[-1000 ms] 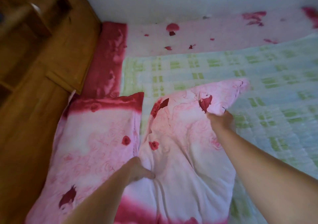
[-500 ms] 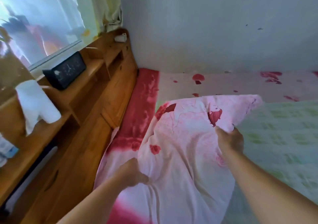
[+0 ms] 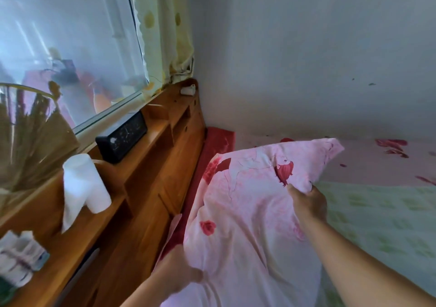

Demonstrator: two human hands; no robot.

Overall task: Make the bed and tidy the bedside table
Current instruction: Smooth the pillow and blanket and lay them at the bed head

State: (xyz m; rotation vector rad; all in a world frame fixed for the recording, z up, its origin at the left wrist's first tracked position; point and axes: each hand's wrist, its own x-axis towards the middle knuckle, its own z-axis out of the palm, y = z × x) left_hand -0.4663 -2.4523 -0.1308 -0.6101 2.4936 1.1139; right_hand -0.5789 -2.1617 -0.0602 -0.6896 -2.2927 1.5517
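Holding pink rose-print fabric pillow (image 3: 245,214) up over pale green checked quilt (image 3: 382,219), beside wooden headboard shelf (image 3: 165,162). Left grip (image 3: 179,275) curled, pinching pillow's lower left edge; right grip (image 3: 309,202) curled, pinching upper right edge. Black rectangular clock (image 3: 121,139) and white paper roll (image 3: 85,184) sit on shelf.

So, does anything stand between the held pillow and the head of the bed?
Nothing visible does. The left hand and right hand grip the pillow; the red sheet strip by the headboard shows bare above it, hidden lower down.
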